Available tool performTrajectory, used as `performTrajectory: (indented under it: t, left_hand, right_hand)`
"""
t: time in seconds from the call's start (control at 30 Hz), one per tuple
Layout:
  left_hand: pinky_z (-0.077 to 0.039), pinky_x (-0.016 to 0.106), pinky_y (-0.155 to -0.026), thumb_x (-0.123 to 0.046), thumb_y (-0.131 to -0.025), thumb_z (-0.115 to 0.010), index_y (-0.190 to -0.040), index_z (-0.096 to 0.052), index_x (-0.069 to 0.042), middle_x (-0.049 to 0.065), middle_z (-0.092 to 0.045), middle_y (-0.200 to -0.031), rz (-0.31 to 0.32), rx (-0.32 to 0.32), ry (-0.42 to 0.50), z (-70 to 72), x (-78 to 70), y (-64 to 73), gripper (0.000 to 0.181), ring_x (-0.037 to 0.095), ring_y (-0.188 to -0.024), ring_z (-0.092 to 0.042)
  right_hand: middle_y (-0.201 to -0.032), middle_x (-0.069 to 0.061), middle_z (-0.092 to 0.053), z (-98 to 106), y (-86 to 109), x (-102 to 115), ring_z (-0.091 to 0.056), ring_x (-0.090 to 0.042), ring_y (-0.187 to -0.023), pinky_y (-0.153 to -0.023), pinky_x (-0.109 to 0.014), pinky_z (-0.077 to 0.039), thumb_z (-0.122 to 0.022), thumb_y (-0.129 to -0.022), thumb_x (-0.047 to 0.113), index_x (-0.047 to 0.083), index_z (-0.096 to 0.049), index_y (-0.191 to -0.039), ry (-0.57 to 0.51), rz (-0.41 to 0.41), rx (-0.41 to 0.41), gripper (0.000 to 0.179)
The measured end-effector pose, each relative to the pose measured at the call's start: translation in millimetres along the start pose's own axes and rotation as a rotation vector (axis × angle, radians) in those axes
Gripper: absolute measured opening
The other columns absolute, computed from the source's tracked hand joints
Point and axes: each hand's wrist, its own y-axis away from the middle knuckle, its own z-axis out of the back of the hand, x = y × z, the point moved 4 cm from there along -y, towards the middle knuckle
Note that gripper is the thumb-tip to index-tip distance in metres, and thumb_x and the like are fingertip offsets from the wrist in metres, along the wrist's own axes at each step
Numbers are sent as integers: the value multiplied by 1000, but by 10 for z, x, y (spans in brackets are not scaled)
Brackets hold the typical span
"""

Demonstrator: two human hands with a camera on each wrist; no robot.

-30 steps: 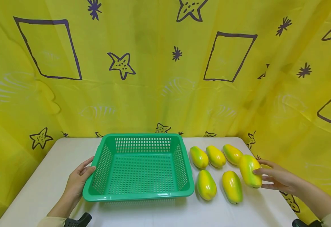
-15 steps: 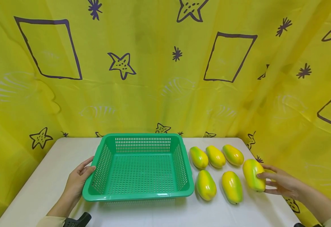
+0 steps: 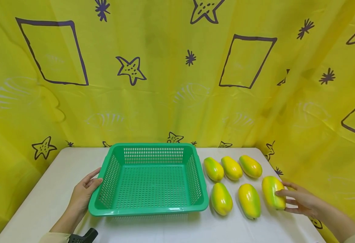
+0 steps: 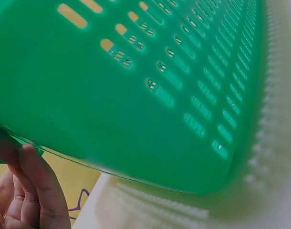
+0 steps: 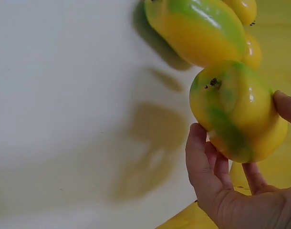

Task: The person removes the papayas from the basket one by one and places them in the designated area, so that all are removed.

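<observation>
My left hand point(image 3: 84, 192) grips the left rim of a green plastic basket point(image 3: 148, 211) with slotted walls; its inside holds nothing. In the left wrist view, curled fingers point(image 4: 40, 186) meet the rim beneath the basket's wall point(image 4: 88, 109). At the table's right side, my right hand point(image 3: 302, 199) holds a yellow-green papaya point(image 3: 273, 193) between thumb and fingers. The right wrist view has this papaya point(image 5: 236, 109) with its dark-specked end showing, its shadow lying apart on the table. Several similar papayas point(image 3: 249, 201) lie between basket and right hand, in two rows.
A white-covered table point(image 3: 177, 231) carries everything. Behind it and along its sides hangs a yellow curtain point(image 3: 165, 101) with dark starfish and frame drawings. The back row of papayas point(image 3: 213, 168) lies close to the basket's right wall.
My right hand has moved right and nearer to me with the papaya, away from the back-right papaya and lower toward the table. The left hand and basket have stayed put.
</observation>
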Motion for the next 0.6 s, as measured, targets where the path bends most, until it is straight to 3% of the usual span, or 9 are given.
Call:
performTrajectory:
  t: [0.1,0.33,0.6]
  left_hand:
    - [-55,19,-68,-30,-99,-60,-151,-36,-7,-19,-60,-83,-17,-3,3,2,5,-4,62,-1,-77,-61]
    - [-55,18,-68,-31,-98,-61,-150,-36,-5,-19,-60,-82,-32,-7,9,3,-2,-1,63,-1,-77,-61]
    - [-55,18,-67,-29,-98,-62,-149,-37,-4,-19,-61,-82,-43,-14,24,-1,-7,-1,62,-1,-76,-61]
  right_hand:
    - [-145,-41,-9,9,-43,-52,-56,-28,-109,-88,-42,-56,-59,-96,28,-8,14,-149,1,-6,-13,98]
    - [-142,-43,-15,-12,-83,-104,-42,-51,-123,-86,-43,-56,-62,-95,30,-9,4,-150,74,21,-61,95]
    - [-140,-45,-23,-75,-87,-112,-51,-46,-117,-83,-44,-56,-61,-95,32,-11,-4,-148,176,51,-110,89]
